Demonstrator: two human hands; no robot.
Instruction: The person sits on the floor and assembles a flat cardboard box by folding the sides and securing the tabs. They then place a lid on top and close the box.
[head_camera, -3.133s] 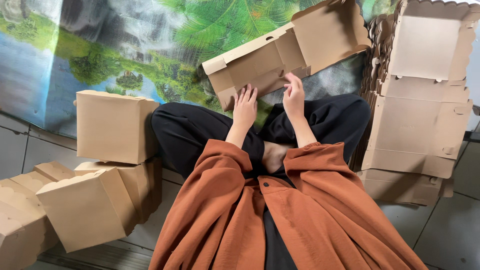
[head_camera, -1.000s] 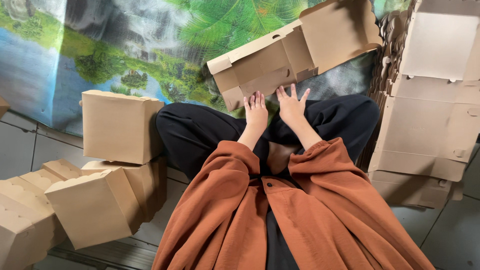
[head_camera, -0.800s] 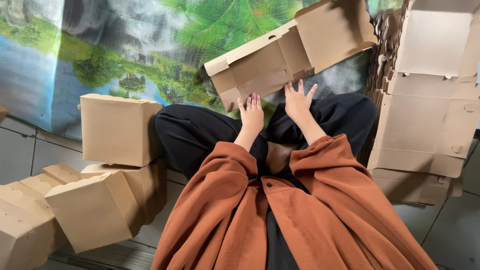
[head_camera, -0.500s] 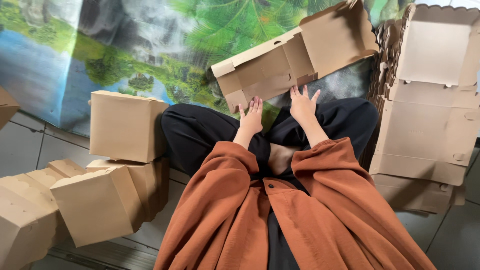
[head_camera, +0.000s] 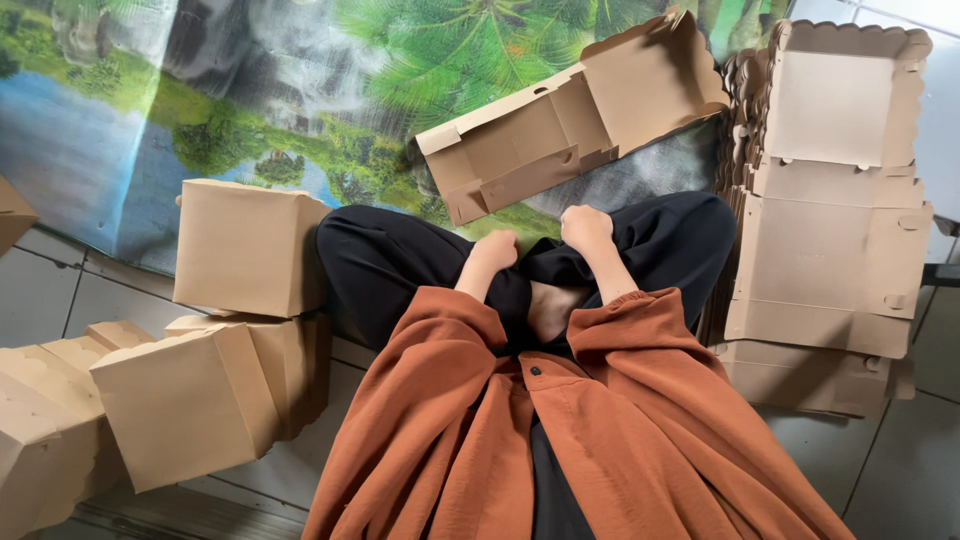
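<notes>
Both hands are curled into loose fists and hold nothing: the left hand (head_camera: 495, 248) and the right hand (head_camera: 585, 226) rest on the black-trousered crossed legs (head_camera: 400, 255), knuckles toward a half-folded cardboard box (head_camera: 560, 125). That box lies open just beyond them on the landscape-printed mat (head_camera: 200, 90), apart from both hands. A stack of flat box blanks (head_camera: 830, 230) lies at the mat's right edge. Folded closed boxes (head_camera: 245, 245) sit on the tiled floor (head_camera: 40, 290) off the mat's near left edge.

half-folded box (head_camera: 570, 130) lies beyond hands (head_camera: 540, 240).
</notes>
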